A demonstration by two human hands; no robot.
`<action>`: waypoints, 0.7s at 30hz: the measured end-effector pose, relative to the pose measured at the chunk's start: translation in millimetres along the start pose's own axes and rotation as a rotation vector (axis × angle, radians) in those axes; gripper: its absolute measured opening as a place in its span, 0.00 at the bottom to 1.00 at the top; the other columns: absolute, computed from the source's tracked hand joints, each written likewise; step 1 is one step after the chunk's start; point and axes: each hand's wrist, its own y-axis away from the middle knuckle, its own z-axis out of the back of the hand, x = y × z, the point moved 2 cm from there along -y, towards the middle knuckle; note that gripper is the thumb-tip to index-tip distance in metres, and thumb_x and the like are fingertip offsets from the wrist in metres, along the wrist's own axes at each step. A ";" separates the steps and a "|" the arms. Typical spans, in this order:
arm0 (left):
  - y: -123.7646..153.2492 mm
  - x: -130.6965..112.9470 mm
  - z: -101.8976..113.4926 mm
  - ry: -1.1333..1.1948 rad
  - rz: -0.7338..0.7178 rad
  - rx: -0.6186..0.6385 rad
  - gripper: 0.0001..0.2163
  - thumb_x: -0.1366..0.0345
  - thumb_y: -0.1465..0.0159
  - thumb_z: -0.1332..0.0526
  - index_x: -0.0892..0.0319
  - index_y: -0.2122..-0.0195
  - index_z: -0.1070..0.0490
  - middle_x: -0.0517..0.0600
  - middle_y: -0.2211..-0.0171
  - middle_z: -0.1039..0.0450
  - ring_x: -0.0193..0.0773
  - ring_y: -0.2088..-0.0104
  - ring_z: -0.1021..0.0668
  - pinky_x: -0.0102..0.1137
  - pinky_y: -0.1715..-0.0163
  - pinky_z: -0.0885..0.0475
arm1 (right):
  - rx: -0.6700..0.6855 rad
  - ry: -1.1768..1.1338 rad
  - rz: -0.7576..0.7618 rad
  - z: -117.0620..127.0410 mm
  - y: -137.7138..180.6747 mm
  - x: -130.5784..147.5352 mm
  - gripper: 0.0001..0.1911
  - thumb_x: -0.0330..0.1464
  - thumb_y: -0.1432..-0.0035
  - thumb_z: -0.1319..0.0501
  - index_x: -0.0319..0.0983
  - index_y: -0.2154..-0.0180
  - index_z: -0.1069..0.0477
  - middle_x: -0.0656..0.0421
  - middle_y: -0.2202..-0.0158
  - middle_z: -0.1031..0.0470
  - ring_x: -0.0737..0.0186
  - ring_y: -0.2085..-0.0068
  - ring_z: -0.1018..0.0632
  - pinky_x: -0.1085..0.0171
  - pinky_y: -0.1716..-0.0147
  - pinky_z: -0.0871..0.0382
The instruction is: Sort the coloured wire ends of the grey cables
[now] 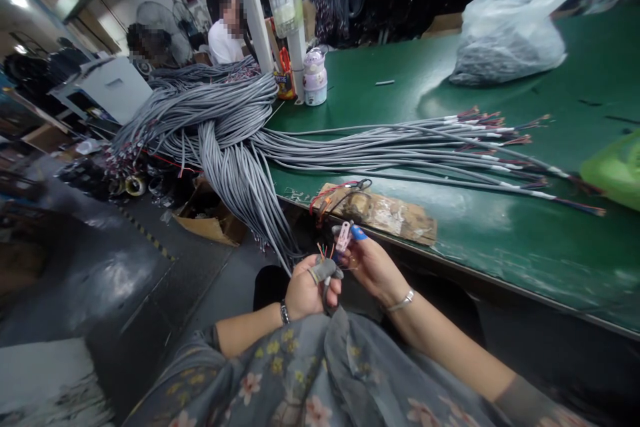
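My left hand (306, 292) is closed around the end of a grey cable, with a grey wrap on its thumb or finger. Thin coloured wires (325, 251) fan out above that grip. Just to the right, my right hand (377, 268) pinches a small pale pink slotted piece (344, 237) whose exact kind I cannot make out; blue tape covers one fingertip. The two hands are close together, in front of the bench edge. Whether the pink piece touches the wires is hard to tell.
A worn wooden board (387, 213) with red and black leads lies at the edge of the green bench (400, 93). Grey cables (235, 107) pile up left and stretch across it. A plastic bag (510, 37) and stacked tub (315, 77) stand behind. A person (225, 40) sits beyond.
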 end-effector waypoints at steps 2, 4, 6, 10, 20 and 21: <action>-1.9 -0.3 -1.9 0.011 -0.007 -0.014 0.20 0.51 0.59 0.30 0.60 0.78 0.35 0.43 0.88 0.35 0.26 0.91 0.38 0.23 0.91 0.48 | -0.006 0.010 -0.005 -0.9 0.9 0.5 0.25 0.49 0.67 0.26 0.39 0.71 0.24 0.63 0.78 0.30 0.69 0.77 0.36 0.68 0.80 0.43; -2.6 -1.0 -3.2 0.019 -0.009 -0.025 0.20 0.51 0.59 0.30 0.60 0.78 0.36 0.43 0.88 0.35 0.26 0.92 0.38 0.23 0.91 0.48 | -0.025 0.045 0.037 -0.3 1.9 1.1 0.24 0.49 0.67 0.26 0.39 0.73 0.26 0.64 0.80 0.33 0.69 0.78 0.38 0.68 0.80 0.44; -2.4 -1.5 -4.1 0.021 -0.006 -0.033 0.20 0.51 0.60 0.30 0.60 0.78 0.36 0.43 0.88 0.35 0.26 0.92 0.38 0.23 0.91 0.48 | -0.085 0.106 0.147 2.3 2.6 1.8 0.23 0.51 0.64 0.28 0.40 0.78 0.30 0.65 0.83 0.37 0.70 0.79 0.40 0.67 0.80 0.45; -2.2 -0.2 -5.5 0.010 -0.013 -0.056 0.21 0.50 0.59 0.30 0.60 0.78 0.36 0.43 0.88 0.35 0.25 0.92 0.38 0.23 0.91 0.48 | -0.158 0.205 0.286 7.6 -0.2 -0.2 0.25 0.54 0.58 0.32 0.40 0.83 0.33 0.65 0.85 0.37 0.69 0.80 0.39 0.66 0.79 0.44; -7.3 10.1 -3.3 0.018 -0.004 -0.118 0.20 0.51 0.60 0.31 0.60 0.78 0.36 0.44 0.88 0.35 0.27 0.92 0.37 0.23 0.92 0.47 | -0.058 -0.101 0.064 2.8 -15.1 -6.4 0.18 0.47 0.60 0.27 0.40 0.75 0.24 0.62 0.77 0.25 0.67 0.76 0.28 0.68 0.76 0.32; -7.5 10.4 -2.7 0.018 0.000 -0.126 0.20 0.52 0.60 0.31 0.60 0.79 0.36 0.44 0.88 0.35 0.27 0.92 0.37 0.23 0.92 0.47 | -0.058 -0.116 0.069 2.2 -14.8 -6.3 0.18 0.46 0.60 0.27 0.40 0.75 0.24 0.62 0.77 0.25 0.67 0.76 0.28 0.68 0.76 0.32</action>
